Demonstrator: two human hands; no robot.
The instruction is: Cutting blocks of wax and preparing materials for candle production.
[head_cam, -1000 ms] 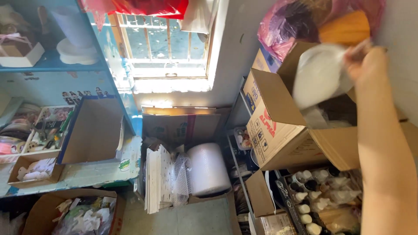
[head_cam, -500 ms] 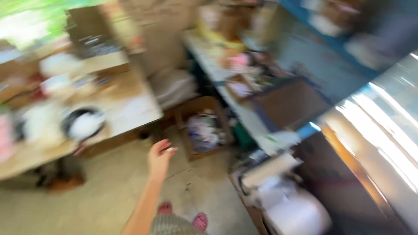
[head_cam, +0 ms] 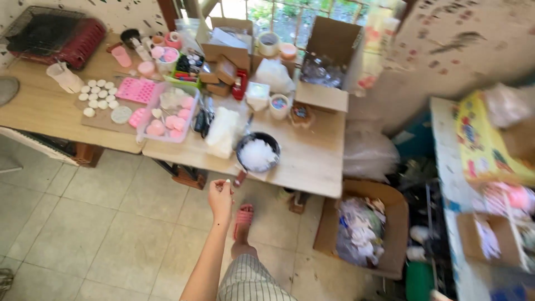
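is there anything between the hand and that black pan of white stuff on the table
Nothing visible does. The hand hangs in open air over the tiled floor, just short of the table edge, where the pan sits with its handle toward the hand.

one hand (head_cam: 220,196), one dark pan (head_cam: 257,153), two pink moulds (head_cam: 135,90)

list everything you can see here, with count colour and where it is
wooden table: one, light brown, centre
black pan: one, white stuff inside, table's near edge
clear tray: one, pink and white pieces inside, on table
pink mould: one, left of tray
small white discs: many, table's left part
red crate: one, far left corner
open cardboard box: one, brown, table's back right
tape roll: one, pale, at back
floor box: one, brown, full of scraps, right of table
pink sandal: one, on the person's foot
hand: one in view, loosely closed, in the air short of the pan; which hand is unclear
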